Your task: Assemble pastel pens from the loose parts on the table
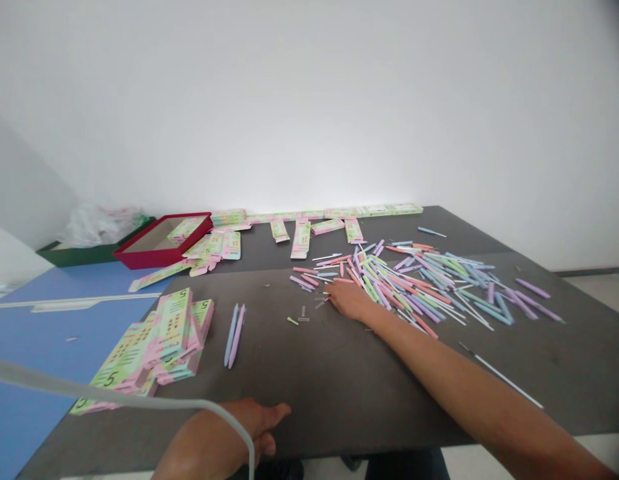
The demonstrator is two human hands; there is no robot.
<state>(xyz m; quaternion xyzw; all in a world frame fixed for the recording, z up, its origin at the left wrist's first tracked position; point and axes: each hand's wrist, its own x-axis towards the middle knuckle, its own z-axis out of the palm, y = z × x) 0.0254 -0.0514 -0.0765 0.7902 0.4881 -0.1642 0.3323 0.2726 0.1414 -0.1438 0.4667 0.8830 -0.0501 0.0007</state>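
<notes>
My right hand [348, 300] reaches to the left edge of a heap of pastel pen parts [389, 277]. Its fingers are bent down and drawn together at small pieces, and what they pinch is hidden. Clear plastic bits [304, 315] and a small green pen clip [292, 321] lie just left of it. Near the front edge of the table, my left hand [249, 420] is open, index finger stretched out and nothing visible in it. Beyond it, a blue pen [230, 335] and a purple pen [237, 337] lie side by side.
Printed pastel boxes [172, 327] are stacked at left; more cartons [301, 239] line the wall. A red tray [154, 257] and green tray [84, 255] with a plastic bag [102, 225] stand back left. A white cable [139, 401] crosses the foreground. One refill [504, 377] lies at right.
</notes>
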